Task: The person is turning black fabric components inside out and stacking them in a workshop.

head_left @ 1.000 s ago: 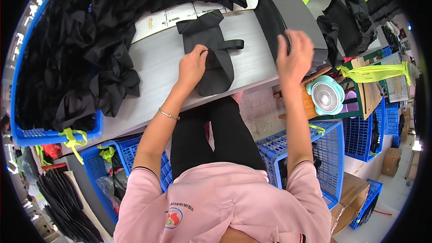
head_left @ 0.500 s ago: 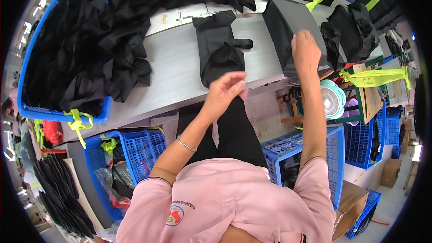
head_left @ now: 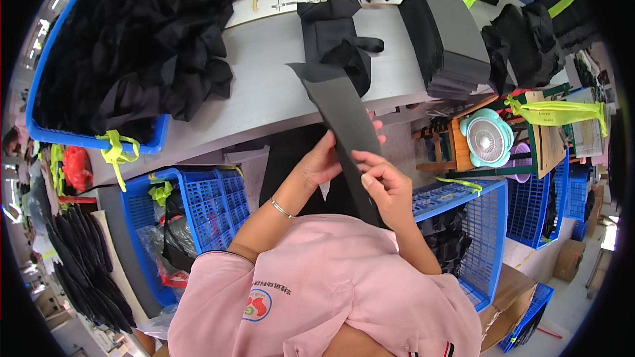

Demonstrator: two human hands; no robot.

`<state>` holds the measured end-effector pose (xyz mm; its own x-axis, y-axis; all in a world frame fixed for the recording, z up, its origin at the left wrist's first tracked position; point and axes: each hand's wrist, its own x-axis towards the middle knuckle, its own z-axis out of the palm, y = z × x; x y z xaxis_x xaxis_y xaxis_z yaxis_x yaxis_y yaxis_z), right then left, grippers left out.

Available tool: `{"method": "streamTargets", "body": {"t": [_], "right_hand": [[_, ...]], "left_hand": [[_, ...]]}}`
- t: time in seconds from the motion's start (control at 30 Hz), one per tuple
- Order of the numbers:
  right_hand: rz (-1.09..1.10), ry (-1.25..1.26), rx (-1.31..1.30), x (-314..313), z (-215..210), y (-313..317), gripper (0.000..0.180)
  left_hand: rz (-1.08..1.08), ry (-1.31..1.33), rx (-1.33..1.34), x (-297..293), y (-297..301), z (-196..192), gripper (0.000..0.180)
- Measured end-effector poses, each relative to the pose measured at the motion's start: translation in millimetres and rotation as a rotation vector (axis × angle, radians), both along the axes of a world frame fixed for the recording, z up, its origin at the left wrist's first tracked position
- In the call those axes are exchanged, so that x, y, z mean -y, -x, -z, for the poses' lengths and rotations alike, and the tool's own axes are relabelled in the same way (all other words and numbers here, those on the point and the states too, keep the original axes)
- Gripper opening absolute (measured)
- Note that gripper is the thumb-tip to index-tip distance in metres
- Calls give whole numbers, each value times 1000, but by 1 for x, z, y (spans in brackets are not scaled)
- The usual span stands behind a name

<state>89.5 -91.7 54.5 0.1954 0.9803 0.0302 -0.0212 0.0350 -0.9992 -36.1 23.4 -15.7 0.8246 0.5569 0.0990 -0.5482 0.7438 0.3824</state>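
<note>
In front of my torso, both hands hold a dark grey stiff panel (head_left: 337,106), long, flat and slightly bent. My left hand (head_left: 321,162) is wrapped round it from the left, thumb at the near edge and fingertips showing past the far side. On the right edge, lower down, my right hand (head_left: 387,185) pinches the panel between thumb and fingers. Beyond the panel's upper end lies a black fabric pouch (head_left: 327,33) with a strap loop, partly covered by the panel. A stack of similar dark panels (head_left: 453,39) stands on the table to the right.
A blue crate (head_left: 162,135) heaped with black fabric pieces (head_left: 152,59) fills the table's left side. Under the table edge are two more blue crates, left (head_left: 211,205) and right (head_left: 489,238). A turquoise fan (head_left: 489,139) sits on a wooden stool (head_left: 458,149) at right.
My right hand has come from the stack back toward my body, bringing a panel. My left hand, earlier by the pouch with nothing visible in it, now grips that panel too.
</note>
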Motion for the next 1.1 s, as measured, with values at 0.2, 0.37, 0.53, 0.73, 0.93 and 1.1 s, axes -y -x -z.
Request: {"method": "streamTargets", "body": {"t": [0.2,0.37,0.53,0.73,0.93,1.1], "right_hand": [[296,-251,857,3,7,-1,5],[239,89,232,5,20,7,6],[198,65,177,7,23,10,14],[57,281,-153,4,32,-6,38],[150,285,-148,0,60,-30,34],[191,170,130,-5,60,-25,33]], "left_hand": [[-54,113,-186,1,26,-15,56],[-67,166,-212,7,27,-8,50],[-145,151,-310,8,25,-13,44],[-251,-103,-526,12,14,-24,50],[-1157,-1172,-1482,-30,7,-7,41],[-960,-1288,-1590,-87,5,0,37]]}}
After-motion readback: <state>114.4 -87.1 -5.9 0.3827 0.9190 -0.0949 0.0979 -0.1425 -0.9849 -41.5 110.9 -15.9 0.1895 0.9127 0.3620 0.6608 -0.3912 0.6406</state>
